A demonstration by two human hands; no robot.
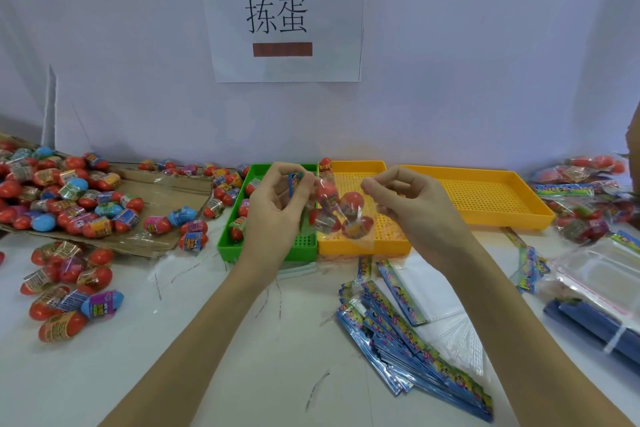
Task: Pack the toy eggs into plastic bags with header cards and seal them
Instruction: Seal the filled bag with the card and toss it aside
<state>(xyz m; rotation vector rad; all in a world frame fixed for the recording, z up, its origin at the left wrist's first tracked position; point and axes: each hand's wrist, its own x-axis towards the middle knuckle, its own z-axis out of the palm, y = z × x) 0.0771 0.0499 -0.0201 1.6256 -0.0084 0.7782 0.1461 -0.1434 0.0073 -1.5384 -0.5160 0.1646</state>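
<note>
A clear plastic bag (341,215) holding several red toy eggs hangs in the air above the trays. My left hand (277,204) pinches its blue header card (295,182) at the bag's left end. My right hand (408,204) pinches the bag's right edge with curled fingers. Loose toy eggs (69,198), mostly red with some blue, are heaped on flattened cardboard at the left. A fan of blue header-card bags (412,340) lies on the table under my right forearm.
A green tray (228,246) with a few eggs sits behind my left hand, a small yellow tray (363,248) beside it, a larger yellow tray (485,198) further right. Filled bags (588,191) pile at the far right, above clear bags (602,270) and a dark blue bundle (595,326).
</note>
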